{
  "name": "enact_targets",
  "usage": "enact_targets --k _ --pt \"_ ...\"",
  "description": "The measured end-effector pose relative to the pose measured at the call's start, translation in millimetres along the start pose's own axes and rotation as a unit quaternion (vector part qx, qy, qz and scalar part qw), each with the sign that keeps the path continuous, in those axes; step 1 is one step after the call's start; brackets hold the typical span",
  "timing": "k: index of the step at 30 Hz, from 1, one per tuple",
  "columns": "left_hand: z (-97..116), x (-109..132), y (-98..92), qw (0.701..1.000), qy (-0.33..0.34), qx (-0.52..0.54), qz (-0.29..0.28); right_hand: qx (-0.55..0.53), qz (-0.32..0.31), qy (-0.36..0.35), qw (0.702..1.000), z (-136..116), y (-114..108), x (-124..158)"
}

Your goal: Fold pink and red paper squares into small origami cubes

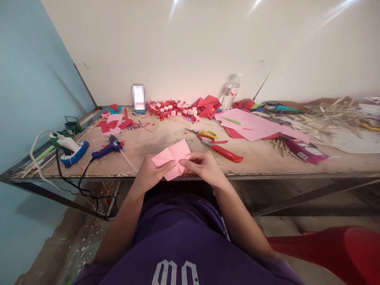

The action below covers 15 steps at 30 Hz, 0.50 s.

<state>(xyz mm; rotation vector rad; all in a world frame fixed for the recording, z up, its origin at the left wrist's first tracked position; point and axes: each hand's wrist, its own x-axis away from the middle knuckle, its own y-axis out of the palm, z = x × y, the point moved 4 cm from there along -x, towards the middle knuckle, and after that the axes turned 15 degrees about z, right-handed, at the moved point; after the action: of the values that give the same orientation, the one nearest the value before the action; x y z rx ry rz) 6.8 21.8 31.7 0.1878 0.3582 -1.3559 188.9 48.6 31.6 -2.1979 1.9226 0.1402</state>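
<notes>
A small creased pink paper square [173, 155] is held just above the near edge of the wooden table [166, 140]. My left hand [151, 172] grips its lower left part, thumb on top. My right hand [203, 166] pinches its right side with fingers curled. Both hands are closed on the paper.
A blue glue gun [107, 149] with black cord lies left. Scissors [206, 135] and a red utility knife [226, 153] lie right of the paper. Pink sheets [255, 124], small red-pink folded pieces [172, 109], a water bottle [230, 92], wood sticks [323, 113] sit further back. Red chair [332, 247] lower right.
</notes>
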Motion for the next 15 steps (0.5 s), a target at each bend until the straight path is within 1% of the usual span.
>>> enact_targets --k 5,10,15 --pt "-0.2 0.1 -0.4 1.0 0.005 -0.01 0.011 0.005 -0.002 0.007 1.0 -0.8 1.2 1.2" --pt "-2.2 -0.3 -2.4 0.999 0.002 -0.016 0.042 -0.004 0.004 0.004 1.0 -2.7 -0.9 2.1" --pt "-2.8 -0.2 -1.9 0.999 0.0 -0.015 0.045 0.012 0.022 -0.012 1.0 1.6 -5.3 -1.6"
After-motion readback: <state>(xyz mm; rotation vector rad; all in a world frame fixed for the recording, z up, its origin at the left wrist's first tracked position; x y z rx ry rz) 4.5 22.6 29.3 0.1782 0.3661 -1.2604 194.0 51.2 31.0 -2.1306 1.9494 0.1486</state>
